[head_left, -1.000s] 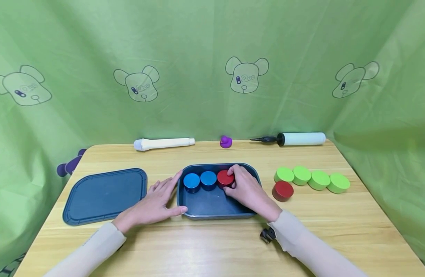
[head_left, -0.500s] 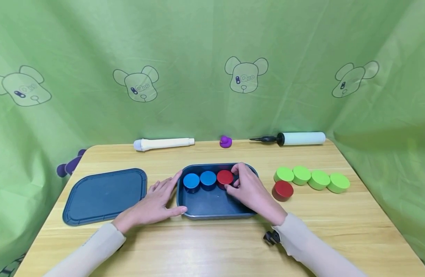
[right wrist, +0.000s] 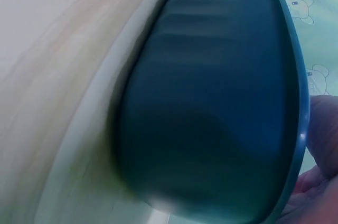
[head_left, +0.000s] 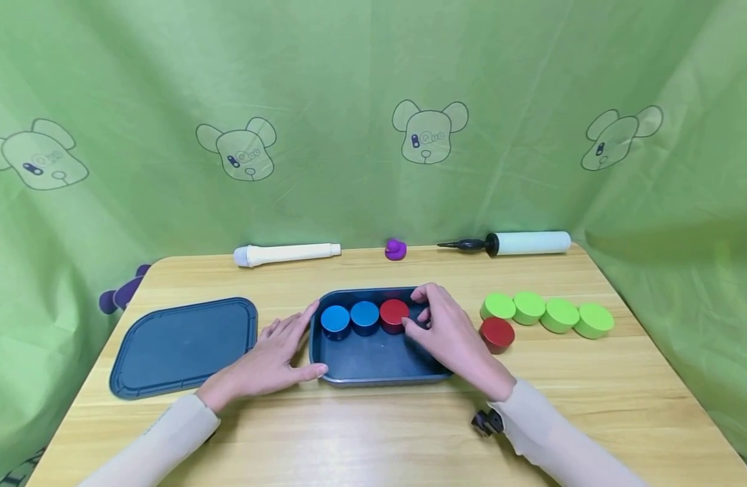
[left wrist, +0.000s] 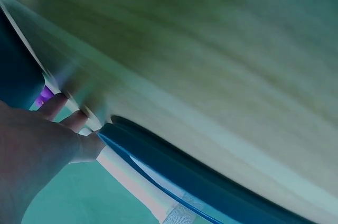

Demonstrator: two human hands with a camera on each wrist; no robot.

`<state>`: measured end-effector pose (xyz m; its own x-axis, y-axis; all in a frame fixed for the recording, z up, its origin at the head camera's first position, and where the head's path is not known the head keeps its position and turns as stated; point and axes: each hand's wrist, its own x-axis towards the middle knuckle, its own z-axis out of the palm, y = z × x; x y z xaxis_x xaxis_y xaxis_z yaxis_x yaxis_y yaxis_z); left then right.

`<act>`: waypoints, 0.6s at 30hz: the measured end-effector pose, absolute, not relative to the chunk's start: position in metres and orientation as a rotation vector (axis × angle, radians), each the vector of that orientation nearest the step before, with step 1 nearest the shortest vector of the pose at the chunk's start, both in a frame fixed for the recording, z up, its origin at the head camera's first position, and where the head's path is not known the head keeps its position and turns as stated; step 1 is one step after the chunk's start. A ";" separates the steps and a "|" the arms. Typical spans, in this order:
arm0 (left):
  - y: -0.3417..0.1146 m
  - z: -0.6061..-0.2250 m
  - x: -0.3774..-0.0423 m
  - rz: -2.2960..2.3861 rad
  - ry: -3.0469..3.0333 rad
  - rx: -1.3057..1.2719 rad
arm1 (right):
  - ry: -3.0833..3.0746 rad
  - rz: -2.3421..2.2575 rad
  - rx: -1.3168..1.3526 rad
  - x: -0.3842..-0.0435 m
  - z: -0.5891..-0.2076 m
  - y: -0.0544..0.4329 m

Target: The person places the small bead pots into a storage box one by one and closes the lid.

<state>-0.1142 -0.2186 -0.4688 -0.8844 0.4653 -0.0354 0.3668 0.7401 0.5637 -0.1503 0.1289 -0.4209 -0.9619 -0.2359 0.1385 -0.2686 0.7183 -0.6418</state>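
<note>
A dark blue rectangular tray (head_left: 373,362) lies mid-table. Along its far side stand a left blue round block (head_left: 335,318), a second blue block (head_left: 365,315) and a red round block (head_left: 394,313). My left hand (head_left: 273,358) rests against the tray's left end, fingers spread and thumb at the near corner. In the left wrist view, part of that hand (left wrist: 37,150) shows beside the lid edge (left wrist: 153,166). Just right of the red block, my right hand (head_left: 449,335) is over the tray, fingers loosely bent around nothing. The right wrist view shows mostly the tray's outer wall (right wrist: 211,86).
A flat dark blue lid (head_left: 185,348) lies left of the tray. Right of it sit another red block (head_left: 497,333) and several light green blocks (head_left: 559,314). At the back are a white microphone-shaped stick (head_left: 288,253), a purple duck (head_left: 395,249) and a hand pump (head_left: 526,243).
My right hand has let go of the red block and drawn off a little to the right. The block stays in the tray beside the blue ones. My left hand has kept its place.
</note>
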 end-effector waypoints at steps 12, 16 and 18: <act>-0.219 -0.466 -0.113 0.825 2.760 0.638 | -2.802 1.049 0.413 -0.143 -0.415 0.143; -0.219 -0.465 -0.112 0.841 2.754 0.638 | -2.797 1.045 0.405 -0.141 -0.413 0.149; -0.219 -0.465 -0.112 0.838 2.753 0.636 | -2.791 1.054 0.401 -0.140 -0.411 0.153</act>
